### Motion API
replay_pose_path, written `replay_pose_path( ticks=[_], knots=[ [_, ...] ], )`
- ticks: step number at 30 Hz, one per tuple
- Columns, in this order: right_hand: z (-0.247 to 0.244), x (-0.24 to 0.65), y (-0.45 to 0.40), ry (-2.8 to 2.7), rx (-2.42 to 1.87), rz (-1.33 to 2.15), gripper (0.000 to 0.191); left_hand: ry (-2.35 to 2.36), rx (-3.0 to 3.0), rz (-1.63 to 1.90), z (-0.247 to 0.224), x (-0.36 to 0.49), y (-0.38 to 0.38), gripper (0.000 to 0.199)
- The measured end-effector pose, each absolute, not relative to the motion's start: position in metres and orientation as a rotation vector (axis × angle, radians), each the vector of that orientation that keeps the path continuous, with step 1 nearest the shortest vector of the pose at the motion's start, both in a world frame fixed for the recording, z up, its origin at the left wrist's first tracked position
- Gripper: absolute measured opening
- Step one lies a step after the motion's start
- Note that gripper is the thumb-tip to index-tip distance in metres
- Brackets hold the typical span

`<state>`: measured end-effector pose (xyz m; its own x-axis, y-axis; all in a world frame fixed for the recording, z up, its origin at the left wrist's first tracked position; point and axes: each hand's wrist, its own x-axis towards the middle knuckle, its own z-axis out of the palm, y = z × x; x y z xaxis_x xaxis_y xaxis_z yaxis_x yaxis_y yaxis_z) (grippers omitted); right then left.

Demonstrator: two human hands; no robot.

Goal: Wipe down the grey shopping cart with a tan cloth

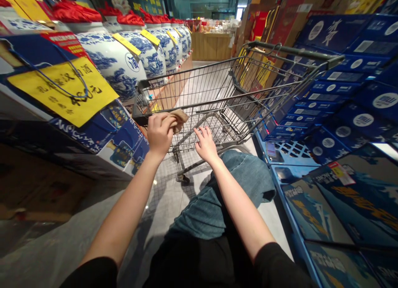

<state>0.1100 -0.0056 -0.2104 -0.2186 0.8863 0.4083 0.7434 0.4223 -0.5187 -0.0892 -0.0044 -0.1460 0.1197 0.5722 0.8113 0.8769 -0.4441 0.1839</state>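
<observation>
A dark wire shopping cart [199,81] stands crosswise before me, its handle end at the upper right. My left hand [159,132] is closed on a crumpled brown cloth [178,119] at the cart's near left corner, by the top rim. Whether the cloth presses on the rim is hard to make out. To the right of it, my right hand [205,145] is at the wire side of the basket, fingers stretched and apart with nothing in them. Its fingertips seem to touch or nearly touch the wires.
White-and-blue jars [105,52] with red cloth tops line the left. Nearer stands a boxed stack with a yellow price sign [65,91]. Blue cartons [329,89] pile up on the right, above a blue plastic pallet [295,149]. A wooden counter [211,47] is at the back.
</observation>
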Motion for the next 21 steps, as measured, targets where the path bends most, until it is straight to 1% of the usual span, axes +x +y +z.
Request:
replay_pose_path(
  ticks=[5, 11, 13, 21],
  knots=[
    [-0.205, 0.111, -0.008, -2.044, -1.399, 0.289, 0.066, -1.44, -2.137, -1.274, -0.151, -0.078, 0.003, 0.024],
    [-0.203, 0.111, -0.009, -2.056, -1.419, 0.302, 0.066, -1.345, -2.137, -1.302, -0.129, -0.073, 0.003, 0.022],
    [-0.204, 0.111, -0.009, -2.047, -1.41, 0.299, 0.066, -1.354, -2.162, -1.266, -0.128, -0.067, 0.006, 0.022],
    [-0.21, 0.111, -0.004, -2.013, -1.353, 0.301, 0.059, -1.439, -2.397, -0.933, -0.168, -0.05, 0.007, 0.032]
  ],
)
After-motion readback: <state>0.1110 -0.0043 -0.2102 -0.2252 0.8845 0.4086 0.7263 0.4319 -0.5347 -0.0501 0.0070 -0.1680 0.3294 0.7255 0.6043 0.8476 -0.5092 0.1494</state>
